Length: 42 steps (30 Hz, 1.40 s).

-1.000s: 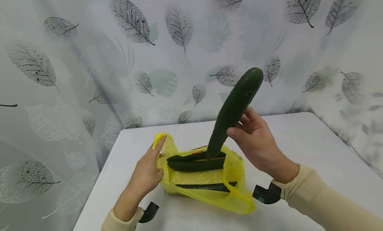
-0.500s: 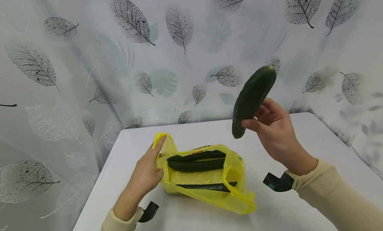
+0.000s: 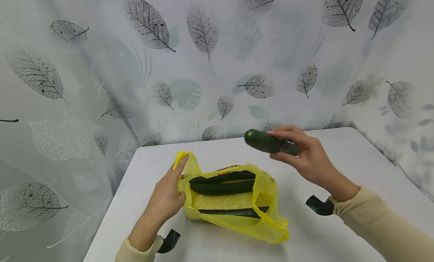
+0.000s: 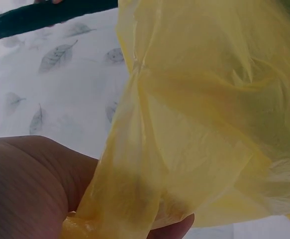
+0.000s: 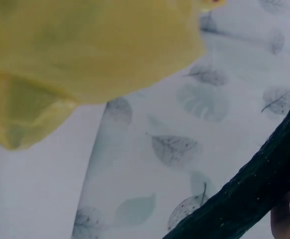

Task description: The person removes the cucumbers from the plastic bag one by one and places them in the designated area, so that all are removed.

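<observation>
A dark green cucumber point(image 3: 262, 140) is held in the air by my right hand point(image 3: 306, 152), thumb below and fingers above. One rounded end points left and toward the camera. In the right wrist view the cucumber point(image 5: 249, 186) crosses the lower right corner. My left hand point(image 3: 166, 194) grips the left side of a yellow plastic bag point(image 3: 220, 199), which lies with its mouth spread. Inside the bag are two cucumbers point(image 3: 222, 186) side by side at the back, and another cucumber point(image 3: 234, 212) near the front edge. Yellow film point(image 4: 199, 124) fills much of the left wrist view, covering some left fingers.
The bag stands on a white table point(image 3: 342, 160). Behind and beside the table hangs a pale curtain point(image 3: 217, 66) printed with leaves. Dark wrist mounts point(image 3: 320, 205) stick out from both sleeves.
The right hand has lifted the cucumber away from the bag to the right, then tipped it from nearly upright to lying more level. The left hand and bag have stayed in place.
</observation>
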Each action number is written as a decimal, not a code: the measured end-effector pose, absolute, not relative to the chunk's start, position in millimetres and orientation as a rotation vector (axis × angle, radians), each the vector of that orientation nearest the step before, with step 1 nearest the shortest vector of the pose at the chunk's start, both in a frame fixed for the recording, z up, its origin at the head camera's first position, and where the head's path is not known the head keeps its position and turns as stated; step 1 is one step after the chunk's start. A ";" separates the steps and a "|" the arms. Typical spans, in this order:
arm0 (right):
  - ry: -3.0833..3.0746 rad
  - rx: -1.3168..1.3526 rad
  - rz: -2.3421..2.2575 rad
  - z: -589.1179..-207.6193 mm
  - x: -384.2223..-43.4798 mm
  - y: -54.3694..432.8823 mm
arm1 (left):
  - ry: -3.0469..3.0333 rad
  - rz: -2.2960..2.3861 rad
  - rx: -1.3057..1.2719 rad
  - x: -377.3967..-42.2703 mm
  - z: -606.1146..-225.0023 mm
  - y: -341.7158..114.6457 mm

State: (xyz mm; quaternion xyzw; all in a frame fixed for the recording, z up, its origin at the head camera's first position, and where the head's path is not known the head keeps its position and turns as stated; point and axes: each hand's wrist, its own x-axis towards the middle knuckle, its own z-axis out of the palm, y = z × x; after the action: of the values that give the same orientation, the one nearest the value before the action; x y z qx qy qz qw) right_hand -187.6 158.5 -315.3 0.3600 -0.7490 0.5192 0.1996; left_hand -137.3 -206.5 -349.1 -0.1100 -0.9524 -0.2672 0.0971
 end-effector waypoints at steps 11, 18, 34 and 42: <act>-2.346 0.804 1.130 -353.1 -201.2 188.0 | -2.809 -0.788 -0.342 -138.9 -351.3 -206.6; -2.451 0.746 1.024 -375.6 -209.0 209.9 | -2.801 -0.786 -0.351 -139.4 -353.8 -206.3; -2.642 0.741 0.762 -417.1 -221.3 247.1 | -2.812 -0.791 -0.352 -140.4 -355.5 -205.8; -2.714 0.755 0.708 -432.8 -228.0 261.0 | -2.806 -0.786 -0.368 -139.8 -354.5 -204.9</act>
State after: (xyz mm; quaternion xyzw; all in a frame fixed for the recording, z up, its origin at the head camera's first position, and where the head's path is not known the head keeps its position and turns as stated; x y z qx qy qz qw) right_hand -228.0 261.0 -432.8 0.2580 -0.9278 0.2421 0.1180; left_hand -139.8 -204.9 -354.5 -0.1246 -0.9504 -0.2663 0.1019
